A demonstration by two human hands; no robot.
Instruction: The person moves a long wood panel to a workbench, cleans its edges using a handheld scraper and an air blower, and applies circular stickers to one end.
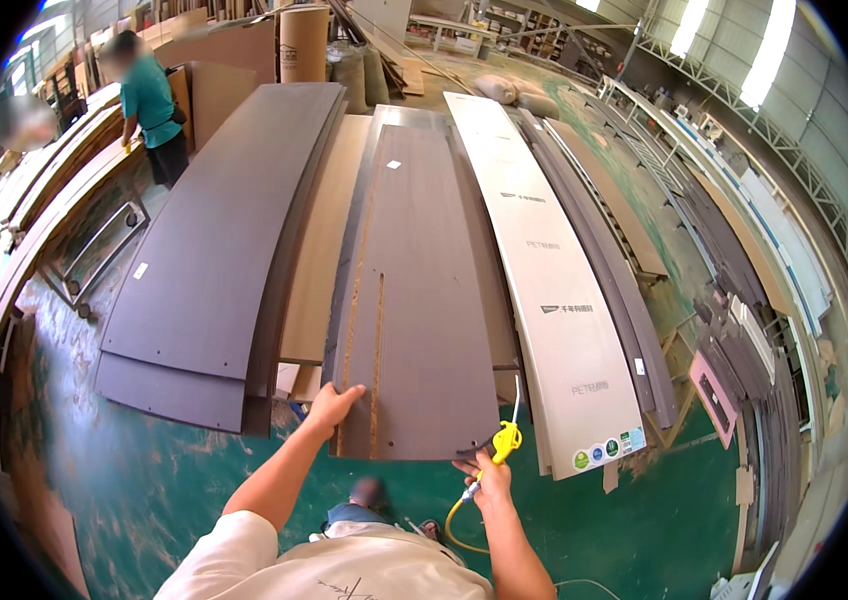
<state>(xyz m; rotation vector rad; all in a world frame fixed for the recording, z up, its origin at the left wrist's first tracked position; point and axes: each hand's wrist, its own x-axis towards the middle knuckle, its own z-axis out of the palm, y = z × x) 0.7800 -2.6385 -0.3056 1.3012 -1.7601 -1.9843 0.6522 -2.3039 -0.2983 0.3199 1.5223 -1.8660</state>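
A long dark grey-brown board lies before me, with raw particleboard grooves along its left side and a small white label near its far end. My left hand is closed on the board's near left edge, thumb and fingers on its face. At the near right corner, my right hand holds a yellow air blow gun with its thin nozzle pointing away from me. Some fingers of that hand reach under the board's corner. A yellow hose trails down from the gun.
A stack of dark boards stands to the left and a white-wrapped panel to the right. A wheeled metal cart is at far left, near a person in a green shirt. Green floor shows beneath.
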